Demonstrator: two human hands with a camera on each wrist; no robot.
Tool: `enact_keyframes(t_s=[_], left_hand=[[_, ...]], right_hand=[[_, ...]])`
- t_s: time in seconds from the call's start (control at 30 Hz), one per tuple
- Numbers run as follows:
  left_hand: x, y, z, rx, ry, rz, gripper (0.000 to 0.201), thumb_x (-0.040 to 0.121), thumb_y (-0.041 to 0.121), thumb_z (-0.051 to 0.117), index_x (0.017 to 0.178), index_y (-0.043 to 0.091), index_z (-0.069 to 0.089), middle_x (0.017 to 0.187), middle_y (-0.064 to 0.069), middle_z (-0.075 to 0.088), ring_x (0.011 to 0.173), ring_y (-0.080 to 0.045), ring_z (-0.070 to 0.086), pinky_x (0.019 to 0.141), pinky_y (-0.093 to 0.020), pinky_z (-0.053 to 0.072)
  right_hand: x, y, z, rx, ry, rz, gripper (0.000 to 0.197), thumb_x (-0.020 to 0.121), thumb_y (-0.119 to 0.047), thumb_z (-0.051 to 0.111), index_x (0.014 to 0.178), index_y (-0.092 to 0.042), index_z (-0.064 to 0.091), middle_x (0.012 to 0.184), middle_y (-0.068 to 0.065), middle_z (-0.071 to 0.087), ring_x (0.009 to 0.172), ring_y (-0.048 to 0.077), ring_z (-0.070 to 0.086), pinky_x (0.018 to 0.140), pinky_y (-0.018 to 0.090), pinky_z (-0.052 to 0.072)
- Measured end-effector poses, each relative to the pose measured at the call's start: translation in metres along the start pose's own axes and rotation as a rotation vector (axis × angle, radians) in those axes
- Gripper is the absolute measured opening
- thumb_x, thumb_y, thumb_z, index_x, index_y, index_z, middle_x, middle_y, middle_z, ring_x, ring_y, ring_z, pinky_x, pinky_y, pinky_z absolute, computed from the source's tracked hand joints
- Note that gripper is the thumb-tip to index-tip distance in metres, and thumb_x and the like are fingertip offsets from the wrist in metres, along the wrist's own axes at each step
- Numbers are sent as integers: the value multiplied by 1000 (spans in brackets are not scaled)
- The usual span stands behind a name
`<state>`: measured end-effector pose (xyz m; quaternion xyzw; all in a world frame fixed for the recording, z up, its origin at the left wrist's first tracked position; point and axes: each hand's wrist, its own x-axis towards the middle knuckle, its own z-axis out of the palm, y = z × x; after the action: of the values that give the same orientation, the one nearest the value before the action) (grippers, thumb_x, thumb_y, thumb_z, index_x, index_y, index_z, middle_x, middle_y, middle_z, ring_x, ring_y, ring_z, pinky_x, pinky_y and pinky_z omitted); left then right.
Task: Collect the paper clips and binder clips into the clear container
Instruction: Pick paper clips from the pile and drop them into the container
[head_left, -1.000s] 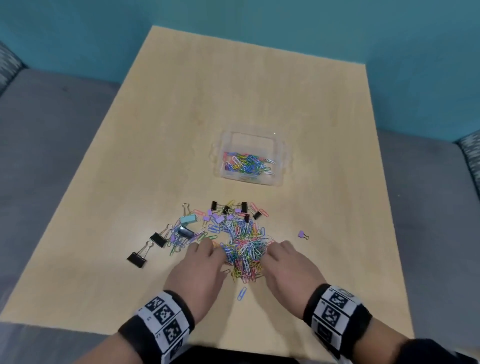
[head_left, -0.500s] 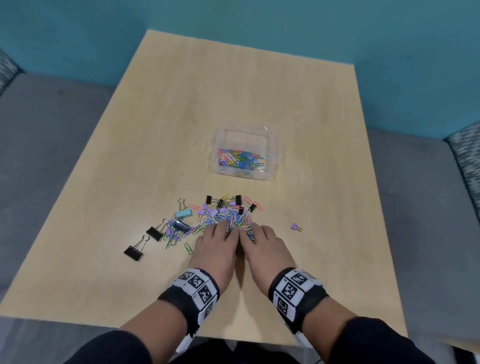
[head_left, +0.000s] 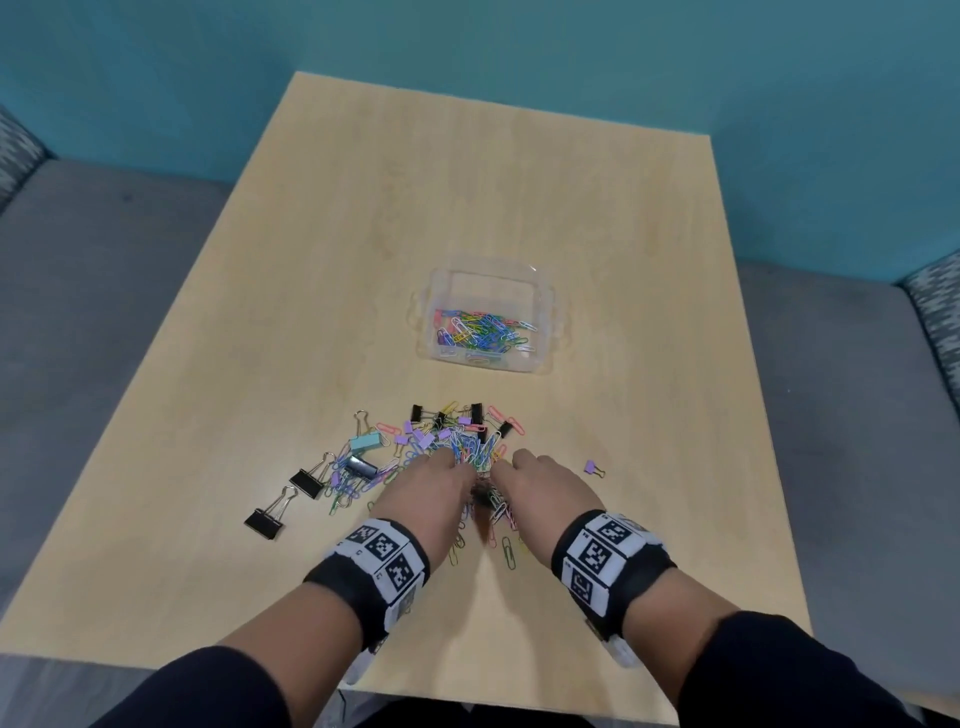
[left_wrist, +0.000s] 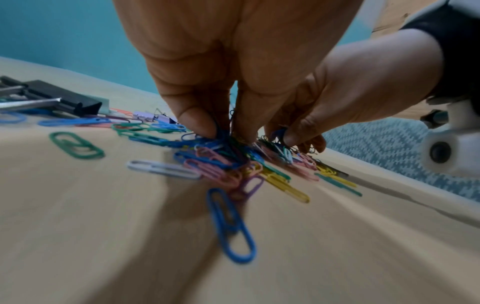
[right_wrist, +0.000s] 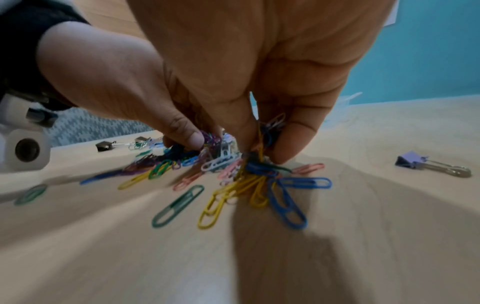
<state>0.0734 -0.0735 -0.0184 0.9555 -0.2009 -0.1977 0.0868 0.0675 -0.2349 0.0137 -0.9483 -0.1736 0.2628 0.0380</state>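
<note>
Head view, read left to right across the light wooden table (head_left: 311, 260). At the left edge of the scatter lie two black metal binder clips with silver wire handles (head_left: 266, 521), apart from each other. Next come a pale teal binder clip (head_left: 367, 442) and a dark blue binder clip (head_left: 362, 468), mixed in with loose clips. The pile of coloured wire paper clips (head_left: 470, 447) occupies the centre, with several small black and lilac binder clips along its far edge.

The left hand (head_left: 428, 499) is palm-down at the near side of the pile. The left wrist view shows its fingers (left_wrist: 200, 121) curled down, pinching a bunch of paper clips against the table; loose clips trail toward the camera, a blue one (left_wrist: 231, 226) nearest.

The right hand (head_left: 545, 493) sits just beside the left, also at the pile's near side. The right wrist view shows its thumb and fingers (right_wrist: 296, 131) gripping a cluster of clips, some caught up between the digits, with yellow, green and blue clips fanned out below.

To the right, a single small lilac binder clip (head_left: 594, 468) lies apart from the pile.

Beyond the pile, well clear of both hands, stands the clear plastic rectangular container (head_left: 548, 306), holding a layer of coloured paper clips.
</note>
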Motion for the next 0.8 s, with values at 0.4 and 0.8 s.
enact_keyframes(t_s=[0.4, 0.8], left_hand=[[7, -12, -38, -397, -117, -134, 5, 83, 23, 56, 84, 26, 61, 89, 8, 62, 77, -11, 59, 69, -28, 49], [112, -35, -130, -577, 206, -214, 7, 78, 19, 67, 75, 24, 63, 73, 5, 62, 69, -18, 58, 64, -28, 47]], right_hand=[[19, 28, -27, 332, -109, 25, 10, 77, -5, 47, 80, -14, 48, 80, 6, 57, 70, 24, 52, 54, 32, 34], [111, 68, -118, 630, 157, 179, 12, 81, -8, 53, 79, -19, 58, 67, 0, 59, 63, 26, 62, 60, 37, 53]])
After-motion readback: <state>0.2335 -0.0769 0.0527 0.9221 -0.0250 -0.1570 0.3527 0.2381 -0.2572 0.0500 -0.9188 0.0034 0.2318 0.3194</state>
